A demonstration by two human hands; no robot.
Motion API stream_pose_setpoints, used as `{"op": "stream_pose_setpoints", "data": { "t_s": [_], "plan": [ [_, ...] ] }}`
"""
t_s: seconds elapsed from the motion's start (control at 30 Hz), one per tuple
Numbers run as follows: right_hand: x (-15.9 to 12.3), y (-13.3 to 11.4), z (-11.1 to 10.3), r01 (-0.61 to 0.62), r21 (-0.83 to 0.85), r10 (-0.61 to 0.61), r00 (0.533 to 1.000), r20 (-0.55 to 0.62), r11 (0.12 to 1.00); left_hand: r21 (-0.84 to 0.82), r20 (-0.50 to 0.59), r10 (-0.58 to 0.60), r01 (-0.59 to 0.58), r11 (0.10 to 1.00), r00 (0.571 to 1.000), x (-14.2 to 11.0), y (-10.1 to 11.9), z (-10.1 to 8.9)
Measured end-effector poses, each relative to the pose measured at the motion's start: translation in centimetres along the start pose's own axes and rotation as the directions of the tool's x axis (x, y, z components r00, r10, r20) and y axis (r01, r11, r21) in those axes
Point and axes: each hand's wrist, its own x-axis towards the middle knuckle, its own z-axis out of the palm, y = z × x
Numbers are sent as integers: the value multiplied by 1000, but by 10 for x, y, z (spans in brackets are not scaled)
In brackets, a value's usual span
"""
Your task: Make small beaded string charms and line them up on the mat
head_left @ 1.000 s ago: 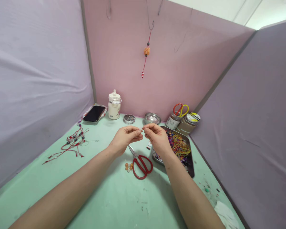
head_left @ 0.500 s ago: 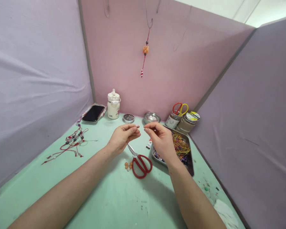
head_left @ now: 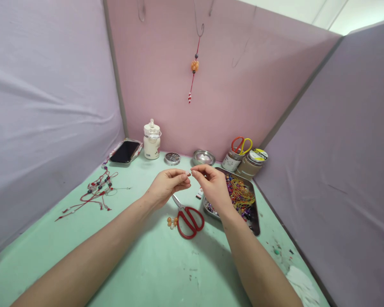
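A small pale, clear-looking bead [head_left: 187,173] sits between the thumb and forefinger of my left hand [head_left: 168,185], which is pinched closed. My right hand [head_left: 213,184] pinches just to the right of it, fingertips almost touching the bead. Whatever the right fingertips hold is too fine to make out; a thread cannot be seen. Below the hands lie red-handled scissors [head_left: 188,219], blades pointing up and left. Beside their handles is a small cluster of orange and clear beads [head_left: 172,222]. A beaded orange charm on red cord [head_left: 195,66] hangs from a wire hook against the pink wall.
Right of my hands stands a metal tray [head_left: 256,213] of beads and coloured cords. Behind are jars [head_left: 252,164], a cup with scissors [head_left: 233,161], a metal dish [head_left: 204,157], a spool [head_left: 172,158], a white bottle [head_left: 152,143] and a phone [head_left: 125,152]. Red beaded cords [head_left: 99,187] lie left.
My right hand has moved slightly left, closing the gap to the left fingertips. The pale bead shows more plainly in the left pinch. The objects on the table have stayed put.
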Motion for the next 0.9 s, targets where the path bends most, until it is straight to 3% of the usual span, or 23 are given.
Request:
{"op": "stream_pose_setpoints", "data": {
  "t_s": [0.3,0.63,0.73,0.9],
  "plan": [
    [-1,1,0,19,-18,-18,997,71,1000,5,-22,17,-17,1000,1000,1,-1,-1],
    [-2,0,-6,104,-163,-107,994,-8,981,138,-85,130,-118,983,988,0,3,-1],
    [-2,-3,-8,213,-329,-226,974,-3,920,240,-87,209,-183,953,974,2,3,-3],
    [-4,-6,-9,368,-553,-390,917,83,748,394,-68,263,-216,893,962,2,4,-7]
  ]
}}
